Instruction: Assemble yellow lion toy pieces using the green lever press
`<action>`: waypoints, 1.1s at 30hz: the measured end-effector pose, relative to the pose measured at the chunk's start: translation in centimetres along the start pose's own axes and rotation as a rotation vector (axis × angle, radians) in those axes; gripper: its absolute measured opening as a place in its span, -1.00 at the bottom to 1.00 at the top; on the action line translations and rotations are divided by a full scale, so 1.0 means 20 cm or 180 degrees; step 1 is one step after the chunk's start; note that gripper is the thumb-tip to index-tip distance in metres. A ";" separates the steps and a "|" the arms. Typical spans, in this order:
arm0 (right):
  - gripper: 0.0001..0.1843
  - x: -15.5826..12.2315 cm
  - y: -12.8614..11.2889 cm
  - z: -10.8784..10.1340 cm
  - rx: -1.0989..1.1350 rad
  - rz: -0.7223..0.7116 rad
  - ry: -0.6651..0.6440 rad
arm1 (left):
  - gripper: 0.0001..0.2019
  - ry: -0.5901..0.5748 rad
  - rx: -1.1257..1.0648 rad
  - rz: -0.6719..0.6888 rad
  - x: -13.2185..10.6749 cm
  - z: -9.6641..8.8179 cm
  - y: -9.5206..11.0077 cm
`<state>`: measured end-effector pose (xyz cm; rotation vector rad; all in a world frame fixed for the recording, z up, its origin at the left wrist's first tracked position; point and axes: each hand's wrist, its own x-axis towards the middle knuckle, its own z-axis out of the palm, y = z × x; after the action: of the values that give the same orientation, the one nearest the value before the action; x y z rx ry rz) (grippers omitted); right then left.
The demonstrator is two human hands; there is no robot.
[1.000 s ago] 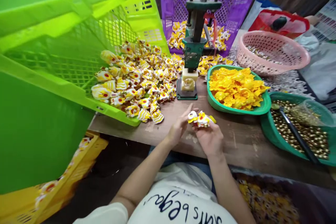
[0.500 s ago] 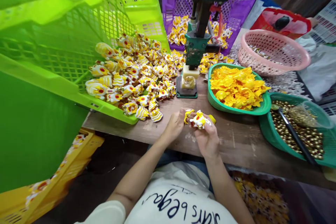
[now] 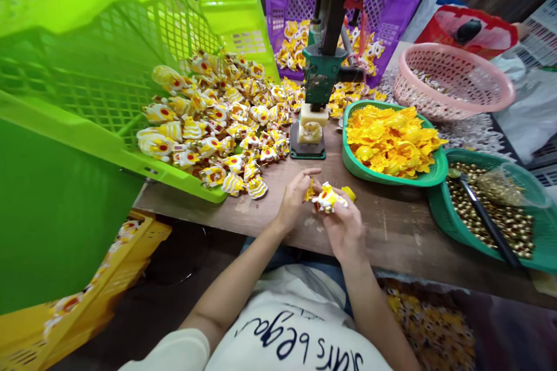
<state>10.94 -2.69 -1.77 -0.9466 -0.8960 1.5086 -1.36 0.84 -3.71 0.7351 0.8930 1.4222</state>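
My left hand (image 3: 294, 202) pinches a small yellow plastic piece (image 3: 309, 190), its index finger stretched out above it. Just to the right, my right hand (image 3: 347, 231) is closed on a white-and-yellow plastic figure (image 3: 329, 199) with a red spot. Both hands are over the front of the wooden table (image 3: 391, 226), their fingertips close together. Past the right fingers shows another yellow piece (image 3: 348, 193), seemingly on the tabletop. Behind the hands stands a green hand press (image 3: 322, 78) with a cream block (image 3: 311, 132) on its base.
A tipped lime-green crate (image 3: 183, 171) spills many similar figures (image 3: 235, 122) on the left. To the right are a green basket (image 3: 361, 171) of yellow pieces, a green basket (image 3: 439, 208) of gold bells and a pink basket (image 3: 456, 104). A purple crate (image 3: 400, 6) stands behind.
My left hand's index finger has lifted and straightened, and the hand has opened slightly around the yellow piece. The figure in my right hand has shifted slightly left in view.
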 end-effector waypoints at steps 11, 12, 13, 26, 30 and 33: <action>-0.54 -0.06 0.04 0.03 -0.2748 -0.1765 0.0005 | -0.61 0.0288 -0.0212 -0.0256 -0.04 0.04 0.02; -0.54 -0.06 0.03 0.03 -0.2820 -0.1788 0.0019 | -0.61 0.0236 -0.0081 -0.0138 -0.04 0.04 0.02; -0.55 -0.06 0.03 0.03 -0.2882 -0.1783 0.0023 | -0.61 0.0179 0.0017 -0.0047 -0.05 0.03 0.02; -0.60 -0.06 0.00 0.01 -0.2991 -0.1715 -0.0172 | -0.61 -0.0195 0.0468 0.0031 -0.04 0.02 0.01; -0.66 -0.06 -0.03 0.01 -0.3011 -0.1596 -0.0312 | -0.63 -0.0328 0.0485 0.0053 -0.03 0.02 -0.01; -0.70 -0.07 -0.03 0.03 -0.3014 -0.1552 -0.0226 | -0.65 -0.0264 0.0263 -0.0122 -0.03 0.05 -0.01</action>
<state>10.81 -4.12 -0.93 -1.1995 -1.8093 0.6611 -0.41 0.34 -3.44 0.8291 0.9009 1.3178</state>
